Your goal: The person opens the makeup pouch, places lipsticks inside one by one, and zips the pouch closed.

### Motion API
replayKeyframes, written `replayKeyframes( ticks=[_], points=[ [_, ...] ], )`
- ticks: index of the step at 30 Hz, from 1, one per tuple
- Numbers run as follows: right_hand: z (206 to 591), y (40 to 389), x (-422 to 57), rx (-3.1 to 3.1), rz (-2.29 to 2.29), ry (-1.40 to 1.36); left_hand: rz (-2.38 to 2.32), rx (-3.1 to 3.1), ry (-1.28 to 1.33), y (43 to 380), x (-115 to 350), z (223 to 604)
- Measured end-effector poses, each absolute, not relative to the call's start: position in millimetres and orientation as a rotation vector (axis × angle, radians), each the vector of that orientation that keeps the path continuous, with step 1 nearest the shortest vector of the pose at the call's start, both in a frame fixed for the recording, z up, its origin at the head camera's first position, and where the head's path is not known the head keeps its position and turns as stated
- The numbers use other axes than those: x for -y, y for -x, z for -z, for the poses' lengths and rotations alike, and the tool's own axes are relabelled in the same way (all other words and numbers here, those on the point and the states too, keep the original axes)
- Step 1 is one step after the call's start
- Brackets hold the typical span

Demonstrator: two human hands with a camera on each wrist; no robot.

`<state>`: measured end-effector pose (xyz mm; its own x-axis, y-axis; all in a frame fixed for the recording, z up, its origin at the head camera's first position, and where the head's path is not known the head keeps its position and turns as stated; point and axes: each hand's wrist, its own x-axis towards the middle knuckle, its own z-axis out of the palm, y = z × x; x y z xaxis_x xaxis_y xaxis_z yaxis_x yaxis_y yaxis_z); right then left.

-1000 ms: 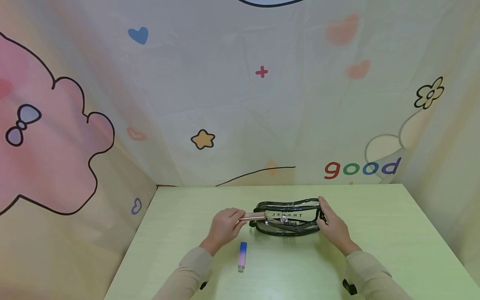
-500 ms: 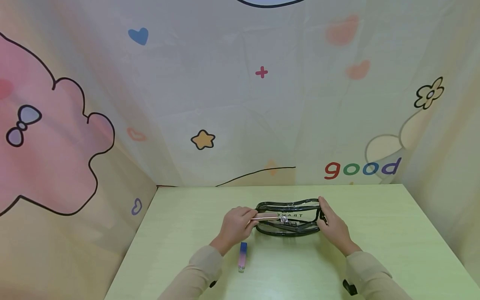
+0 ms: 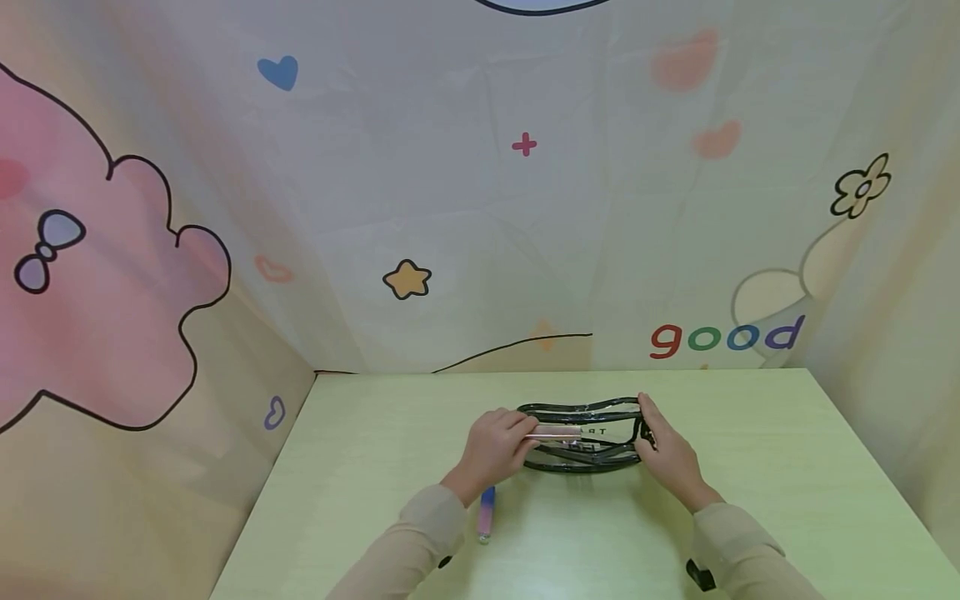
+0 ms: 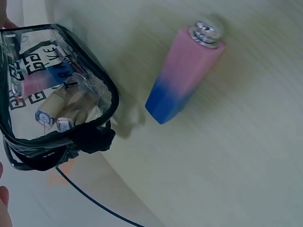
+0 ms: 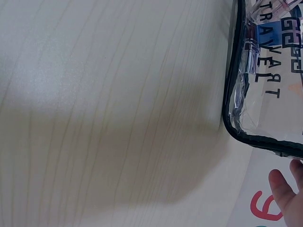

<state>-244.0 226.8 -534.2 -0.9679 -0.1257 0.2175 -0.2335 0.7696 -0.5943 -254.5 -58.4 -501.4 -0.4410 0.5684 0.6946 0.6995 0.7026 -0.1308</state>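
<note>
A see-through zip pouch (image 3: 585, 468) with black edging stands on the table, its zipped top gaping. My right hand (image 3: 670, 458) grips its right end, thumb on the near side. Over the opening, my left hand (image 3: 495, 446) pinches a slim rose-gold tube (image 3: 557, 432) that points right, level with the pouch top. In the left wrist view, a pink-and-blue item (image 4: 40, 82) and two tan tubes (image 4: 71, 101) show through the pouch wall. A pink-and-blue bottle (image 3: 486, 515) with a silvery cap lies on the table below my left wrist.
The pale table (image 3: 787, 500) meets a printed cloth backdrop (image 3: 480, 208) at its far edge. More cloth hangs at both sides. My left forearm (image 3: 408, 533) passes close to the lying bottle.
My left hand has moved right with the rose-gold tube, from the pouch's left end to over its opening. My right hand and the pouch have stayed in place.
</note>
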Motion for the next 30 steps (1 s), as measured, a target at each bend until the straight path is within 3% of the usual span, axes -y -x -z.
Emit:
replayKeyframes(
  ticks=[30],
  points=[
    [533, 244, -227, 2.776, -0.972, -0.308, -0.093, 2.300, 0.889, 260, 14, 505]
  ],
)
